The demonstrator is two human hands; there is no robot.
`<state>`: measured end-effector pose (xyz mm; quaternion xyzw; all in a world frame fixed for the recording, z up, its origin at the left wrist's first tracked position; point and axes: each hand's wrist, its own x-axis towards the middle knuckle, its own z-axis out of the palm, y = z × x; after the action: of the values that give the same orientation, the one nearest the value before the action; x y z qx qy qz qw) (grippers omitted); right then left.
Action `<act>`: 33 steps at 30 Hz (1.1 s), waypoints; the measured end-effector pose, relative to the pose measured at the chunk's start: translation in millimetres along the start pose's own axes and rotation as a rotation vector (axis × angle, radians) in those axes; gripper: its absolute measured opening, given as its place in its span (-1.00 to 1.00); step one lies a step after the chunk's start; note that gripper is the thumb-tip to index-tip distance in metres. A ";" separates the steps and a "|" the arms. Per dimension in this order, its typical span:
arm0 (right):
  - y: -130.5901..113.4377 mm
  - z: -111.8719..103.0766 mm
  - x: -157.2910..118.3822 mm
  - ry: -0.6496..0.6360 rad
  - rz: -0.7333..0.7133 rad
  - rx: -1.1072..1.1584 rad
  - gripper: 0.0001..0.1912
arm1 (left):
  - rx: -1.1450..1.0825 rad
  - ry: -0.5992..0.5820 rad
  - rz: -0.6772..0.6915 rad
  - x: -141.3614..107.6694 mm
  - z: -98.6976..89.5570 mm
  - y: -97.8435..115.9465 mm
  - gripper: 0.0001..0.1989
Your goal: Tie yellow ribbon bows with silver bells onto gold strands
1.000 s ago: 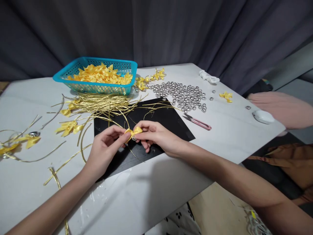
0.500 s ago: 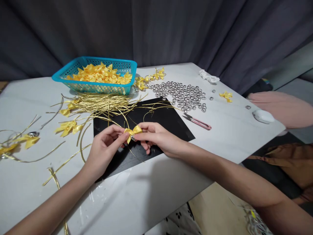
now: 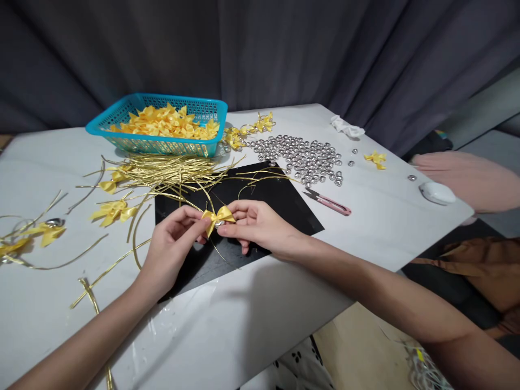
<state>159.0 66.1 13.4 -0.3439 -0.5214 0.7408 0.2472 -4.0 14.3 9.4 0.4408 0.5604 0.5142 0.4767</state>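
Between my two hands, over the black mat (image 3: 280, 206), is a yellow ribbon bow (image 3: 218, 215) with a small silver bead (image 3: 218, 223) at its middle. My left hand (image 3: 174, 238) pinches the bow's left side between thumb and fingers. From the right, my right hand (image 3: 260, 227) grips the bow, its thumb at the silver bead and the index finger behind the right loop. Its other fingers curl below. A bundle of gold cords (image 3: 170, 173) lies just beyond my hands, and some cord ends reach close to the bow.
A blue basket (image 3: 156, 144) of yellow bows stands at the back left. Many silver beads (image 3: 300, 154) lie right of it, near pink-handled thread snips (image 3: 328, 202). Finished-looking bows with cords (image 3: 114, 212) lie at left. A white computer mouse (image 3: 437, 193) sits by the right edge.
The bow has turned slightly, so its right loop spreads wider and flatter. My right thumb has shifted a little left, onto the silver bead. My left hand has barely moved.
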 end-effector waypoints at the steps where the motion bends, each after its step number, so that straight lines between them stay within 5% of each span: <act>1: 0.9 -0.4 0.7 -0.003 -0.004 -0.001 -0.69 | -0.003 -0.006 0.001 -0.3 0.1 0.4 -0.85; 7: 0.4 1.4 -2.1 0.097 -0.077 -0.151 -0.66 | -0.024 -0.027 -0.018 1.5 -0.7 -0.1 -0.81; 10: 0.6 4.2 -7.6 0.278 -0.356 -0.421 -0.72 | -0.050 0.005 -0.022 3.1 -1.3 -2.1 -0.81; 13: 4.3 5.9 -9.6 0.305 -0.596 -0.644 -0.88 | -0.040 0.001 -0.015 2.7 -1.4 -3.3 -0.79; 23: 13.1 9.7 -5.9 0.395 -0.804 -0.714 -0.93 | -0.007 0.031 -0.029 2.2 -1.1 -4.0 -0.82; 33: 2.8 7.4 -4.2 0.301 -0.615 -0.756 -0.88 | 0.103 -0.027 0.038 -0.1 -1.2 -3.4 -0.87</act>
<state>156.0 57.7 13.4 -0.3429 -0.7887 0.3353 0.3846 -5.2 13.8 6.0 0.4821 0.5712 0.4878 0.4509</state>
